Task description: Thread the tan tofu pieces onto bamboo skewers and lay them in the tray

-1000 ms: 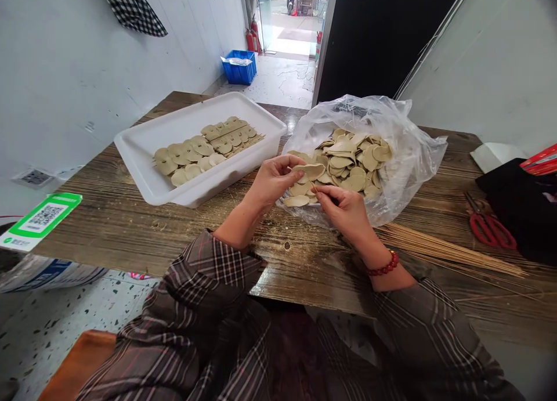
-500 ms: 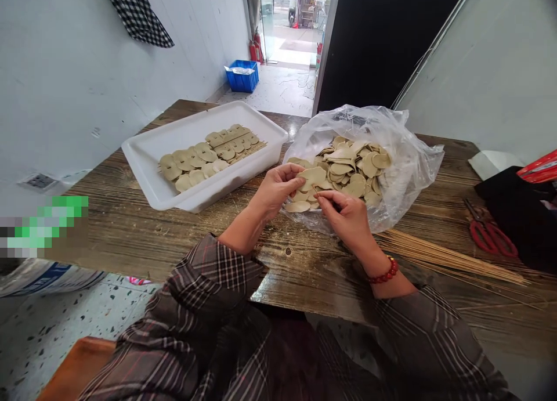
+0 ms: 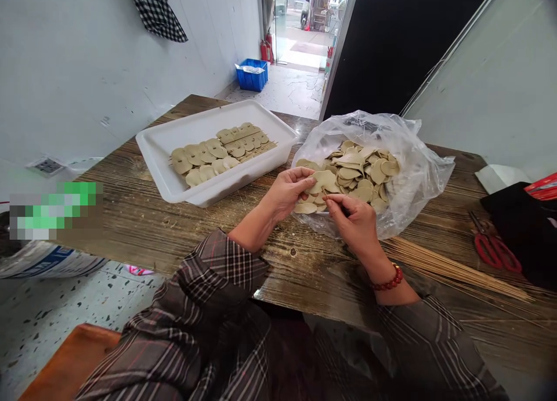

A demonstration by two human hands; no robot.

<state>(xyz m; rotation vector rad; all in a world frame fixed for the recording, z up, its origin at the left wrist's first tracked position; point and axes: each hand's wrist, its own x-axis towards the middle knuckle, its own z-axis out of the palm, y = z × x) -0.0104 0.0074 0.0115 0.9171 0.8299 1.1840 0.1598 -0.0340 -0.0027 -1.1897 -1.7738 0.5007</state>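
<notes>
My left hand (image 3: 287, 193) is closed, pinching a flat, thin beige slice (image 3: 327, 181) between thumb and fingers. In my right hand (image 3: 355, 220) is a thin wooden skewer (image 3: 324, 191), its end up against the slice's lower edge; I cannot tell how far it goes through. Both hands are over the front of a loose slice pile (image 3: 363, 170), which lies in a clear plastic bag (image 3: 415, 183). To the left, a white tray (image 3: 209, 199) bears rows of skewered slices (image 3: 201, 154).
A bundle of bamboo skewers (image 3: 461, 267) lies on the wooden table (image 3: 174, 232), right of my right forearm. Red-handled scissors (image 3: 496, 250) rest beside a black box (image 3: 520, 221). A blue crate (image 3: 252, 76) stands on the floor near the doorway.
The view has shifted slightly, moving the whole scene right. Both hands keep their hold on the slice and skewer, with little visible motion between them.
</notes>
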